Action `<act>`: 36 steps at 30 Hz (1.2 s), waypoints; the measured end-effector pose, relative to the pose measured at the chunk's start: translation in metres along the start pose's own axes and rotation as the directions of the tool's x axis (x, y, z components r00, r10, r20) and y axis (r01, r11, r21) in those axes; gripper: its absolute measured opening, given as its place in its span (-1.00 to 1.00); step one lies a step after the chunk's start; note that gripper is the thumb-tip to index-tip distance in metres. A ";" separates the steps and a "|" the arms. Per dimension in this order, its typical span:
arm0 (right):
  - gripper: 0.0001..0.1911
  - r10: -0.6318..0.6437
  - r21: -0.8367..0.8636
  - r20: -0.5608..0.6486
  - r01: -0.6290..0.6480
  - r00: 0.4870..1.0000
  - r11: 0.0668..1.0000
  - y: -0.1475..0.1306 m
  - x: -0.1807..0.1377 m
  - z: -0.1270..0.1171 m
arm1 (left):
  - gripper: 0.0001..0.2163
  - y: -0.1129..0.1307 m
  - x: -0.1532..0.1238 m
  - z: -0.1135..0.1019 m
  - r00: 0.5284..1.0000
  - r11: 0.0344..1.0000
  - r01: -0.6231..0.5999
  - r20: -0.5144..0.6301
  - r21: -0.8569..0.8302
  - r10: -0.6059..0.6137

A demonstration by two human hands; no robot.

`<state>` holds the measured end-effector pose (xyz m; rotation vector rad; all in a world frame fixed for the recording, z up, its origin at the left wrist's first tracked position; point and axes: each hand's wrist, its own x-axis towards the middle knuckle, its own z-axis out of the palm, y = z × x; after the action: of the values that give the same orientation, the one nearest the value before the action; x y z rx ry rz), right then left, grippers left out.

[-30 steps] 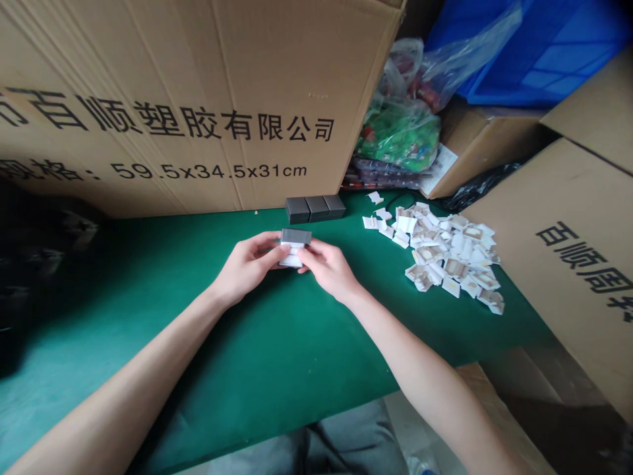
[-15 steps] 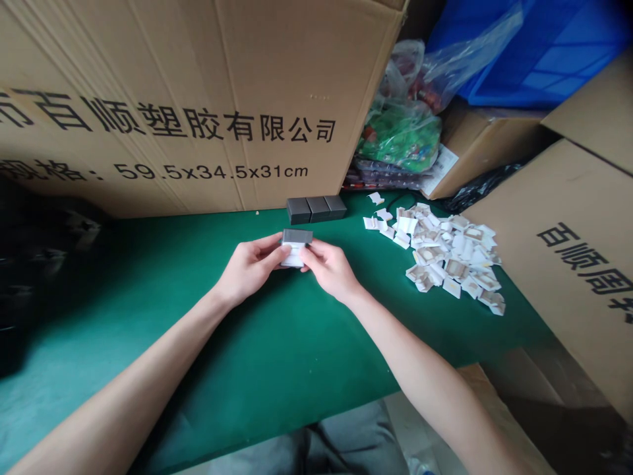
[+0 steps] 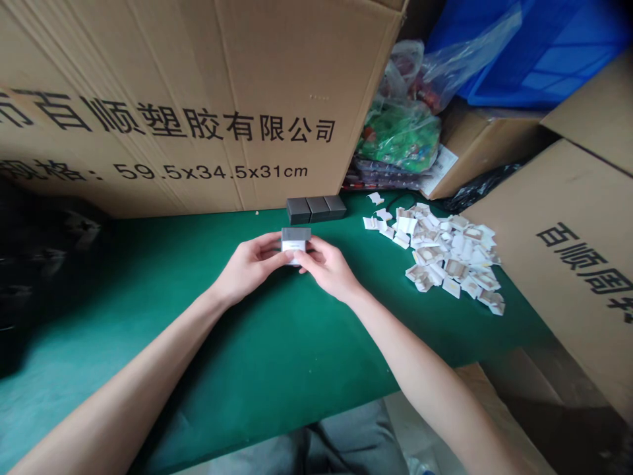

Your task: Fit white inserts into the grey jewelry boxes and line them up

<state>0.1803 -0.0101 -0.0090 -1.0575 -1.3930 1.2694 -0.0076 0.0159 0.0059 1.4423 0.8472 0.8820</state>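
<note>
Between my two hands is a small dark grey box (image 3: 295, 233) with a white insert (image 3: 293, 245) showing on the side toward me. My left hand (image 3: 254, 265) grips it from the left, thumb on the white face and fingers behind. From the right, my right hand (image 3: 327, 265) closes on the same box, its thumb pressed on the lower white part. Both thumbs nearly meet there. The fingertips behind the box are partly hidden. Just beyond it, a row of three dark grey boxes (image 3: 316, 209) stands on the green table (image 3: 277, 369).
A heap of white folded paper pieces (image 3: 457, 244) lies to the right. A large cardboard carton (image 3: 198, 79) walls off the back, another carton (image 3: 568, 251) the right. Plastic bags (image 3: 403, 135) and a blue bin (image 3: 534, 53) sit behind. A black object (image 3: 44, 264) is at left.
Both thumbs have slid lower and closer together on the white face, leaving more of it visible. The box has shifted very slightly up and left.
</note>
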 end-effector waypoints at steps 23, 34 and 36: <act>-0.60 -0.034 0.033 -0.047 0.035 0.998 0.999 0.005 0.003 0.001 | -0.47 -0.007 0.001 -0.004 0.997 0.987 -0.069 0.031 0.143 0.065; -0.55 -0.050 -0.010 -0.070 0.050 0.996 0.999 0.008 0.002 0.001 | -0.53 -0.005 0.000 -0.002 1.000 0.993 -0.010 0.008 0.119 0.009; -0.56 -0.057 -0.020 -0.065 0.056 0.996 0.998 0.009 0.002 0.000 | -0.52 -0.006 0.000 -0.002 1.000 0.992 -0.008 0.003 0.124 0.007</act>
<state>0.1801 -0.0069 -0.0177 -1.0553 -1.3781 1.1731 -0.0096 0.0172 0.0001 1.5547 0.9088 0.8456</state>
